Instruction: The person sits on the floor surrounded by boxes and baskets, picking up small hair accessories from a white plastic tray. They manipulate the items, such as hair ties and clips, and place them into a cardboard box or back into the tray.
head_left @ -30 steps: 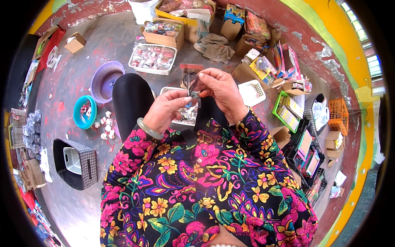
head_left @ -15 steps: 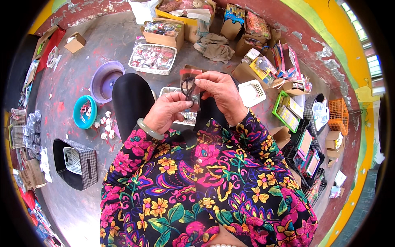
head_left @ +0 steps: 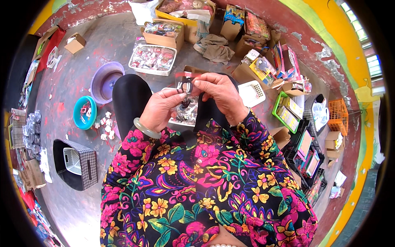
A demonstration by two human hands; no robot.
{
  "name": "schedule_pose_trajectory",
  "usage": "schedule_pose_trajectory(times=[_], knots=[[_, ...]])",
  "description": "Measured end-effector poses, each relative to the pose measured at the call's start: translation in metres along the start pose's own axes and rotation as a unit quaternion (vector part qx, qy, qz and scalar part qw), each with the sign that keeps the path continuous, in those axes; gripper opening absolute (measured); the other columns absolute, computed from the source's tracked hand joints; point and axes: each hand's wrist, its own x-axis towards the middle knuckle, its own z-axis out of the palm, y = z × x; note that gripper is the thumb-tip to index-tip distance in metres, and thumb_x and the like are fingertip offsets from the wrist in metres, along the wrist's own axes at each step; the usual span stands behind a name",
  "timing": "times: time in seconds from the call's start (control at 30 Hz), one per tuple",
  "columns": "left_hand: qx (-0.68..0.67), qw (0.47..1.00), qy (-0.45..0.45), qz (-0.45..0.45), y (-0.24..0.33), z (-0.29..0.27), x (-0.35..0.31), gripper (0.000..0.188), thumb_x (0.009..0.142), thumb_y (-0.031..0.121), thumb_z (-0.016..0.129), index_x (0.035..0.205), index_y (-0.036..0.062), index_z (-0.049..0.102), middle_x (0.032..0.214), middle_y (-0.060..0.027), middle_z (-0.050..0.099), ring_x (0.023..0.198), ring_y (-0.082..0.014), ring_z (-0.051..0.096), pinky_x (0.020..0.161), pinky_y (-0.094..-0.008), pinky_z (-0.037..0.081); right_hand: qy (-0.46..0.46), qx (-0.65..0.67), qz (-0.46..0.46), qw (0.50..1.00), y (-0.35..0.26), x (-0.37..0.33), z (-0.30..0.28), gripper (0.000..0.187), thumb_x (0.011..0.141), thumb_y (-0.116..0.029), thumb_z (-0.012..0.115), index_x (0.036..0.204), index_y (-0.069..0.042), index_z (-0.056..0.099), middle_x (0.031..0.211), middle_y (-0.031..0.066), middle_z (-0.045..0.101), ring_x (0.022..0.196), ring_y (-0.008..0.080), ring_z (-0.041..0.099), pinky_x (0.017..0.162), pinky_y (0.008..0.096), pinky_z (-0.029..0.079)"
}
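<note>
Between my hands, over my lap, is a small clear plastic bag (head_left: 185, 87) with a red strip along its top edge. Dark loops like hair ties show in it, with bright glare across the plastic. My left hand (head_left: 161, 108) pinches its lower left side between thumb and fingertips. On the other side, the thumb and fingers of my right hand (head_left: 222, 94) close on its upper right edge. Just below the bag, a white basket (head_left: 161, 91) with small dark packaged items sits between my knees, partly hidden by my hands.
Ahead stands a white basket (head_left: 171, 72) full of packets, with an open cardboard box (head_left: 180, 38) behind it. To the left are a purple basin (head_left: 96, 84) and a teal basin (head_left: 77, 116). On the right lie an empty white basket (head_left: 260, 97) and a green tray (head_left: 275, 110).
The bag has tipped, so its red strip now looks thin and the loops show lower down. My left hand has shifted slightly up and left; my right hand has barely moved.
</note>
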Motion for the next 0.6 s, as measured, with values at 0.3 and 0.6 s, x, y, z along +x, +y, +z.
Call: schedule_pose_trajectory(times=[0.3,0.6], knots=[[-0.009,1.000,-0.010,0.008,0.006,0.015,-0.006,0.026,0.088,0.002,0.049,0.114,-0.0015,0.053,0.105,-0.0066,0.059,0.085,-0.0107,0.060,0.070,-0.0211,0.052,0.042,0.030,-0.013,0.999,0.009,0.003,-0.003,0.018,0.085,-0.017,0.059,0.093,-0.001,0.064,0.080,0.0025,0.063,0.069,0.0082,0.059,0.053,0.0192,0.045],[-0.029,0.997,-0.073,0.024,0.002,0.006,-0.003,0.036,0.087,-0.001,0.048,0.123,-0.0022,0.044,0.114,-0.0095,0.055,0.098,-0.0153,0.057,0.082,-0.0270,0.051,0.047,0.058,-0.004,0.997,0.009,0.001,0.000,0.018,0.086,-0.016,0.058,0.092,0.000,0.062,0.080,0.0040,0.064,0.068,0.0088,0.060,0.058,0.0198,0.048]])
